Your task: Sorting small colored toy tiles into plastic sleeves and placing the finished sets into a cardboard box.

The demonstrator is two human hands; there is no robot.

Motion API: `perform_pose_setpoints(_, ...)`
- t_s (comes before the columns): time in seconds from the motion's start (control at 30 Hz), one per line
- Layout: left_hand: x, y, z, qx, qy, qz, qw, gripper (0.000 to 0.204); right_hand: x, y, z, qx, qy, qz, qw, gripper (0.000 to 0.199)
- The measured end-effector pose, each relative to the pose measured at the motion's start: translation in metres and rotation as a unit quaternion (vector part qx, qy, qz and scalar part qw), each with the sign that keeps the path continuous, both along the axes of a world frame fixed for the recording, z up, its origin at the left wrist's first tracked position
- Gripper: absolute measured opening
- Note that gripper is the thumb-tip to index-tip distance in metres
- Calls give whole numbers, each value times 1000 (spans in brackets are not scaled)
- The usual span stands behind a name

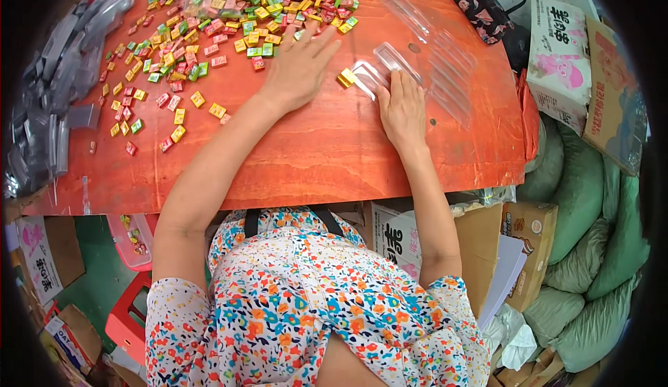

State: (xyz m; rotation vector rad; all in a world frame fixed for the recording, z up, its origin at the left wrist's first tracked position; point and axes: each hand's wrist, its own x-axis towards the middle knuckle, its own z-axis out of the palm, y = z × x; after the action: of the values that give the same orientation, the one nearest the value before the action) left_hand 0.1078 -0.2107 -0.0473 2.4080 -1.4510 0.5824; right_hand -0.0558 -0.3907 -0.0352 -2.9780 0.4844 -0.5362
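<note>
While the person in the flowered dress [306, 317] sat close against the red-orange table [327, 157], both forearms reached up over its near edge. The right hand [402, 109] lay flat, palm down, fingers together and holding nothing, with its fingertips pressing on a clear plastic tray [390, 63] that sat open on the tabletop. Just left of that tray lay a small yellow candy [346, 77], between the two hands. The left hand [299, 67] was spread wide, fingers splayed and empty, resting at the near edge of the pile of small wrapped candies [243, 18] in red, yellow and green, which stretched across the far half of the table. More clear trays [445, 67] lay further right. Grey plastic pieces [56, 88] crowded the table's left edge.
</note>
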Motion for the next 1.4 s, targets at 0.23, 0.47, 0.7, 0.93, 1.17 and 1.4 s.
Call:
perform_pose_setpoints(0.23,-36,-1,-6,-98,136,-101,981,22,0,0,-8,-15,-12,11,1000,42)
perform_pose_setpoints(0.47,-45,21,7,-53,118,-73,989,11,-22,-12,-15,-62,-37,33,997,46)
perform_pose_setpoints(0.7,-40,-18,-5,-141,107,-104,979,11,-26,-10,-8,-30,24,11,999,48)
perform_pose_setpoints(0.93,-44,30,6,-38,98,-17,994,9,-51,-6,-5,-14,35,65,997,48)
perform_pose_setpoints(1.17,-53,92,26,43,86,87,992,15,11,9,24,-58,87,218,970,49)
perform_pose_setpoints(1.4,-62,122,12,-58,12,85,995,24,100,70,59,64,66,283,955,35)
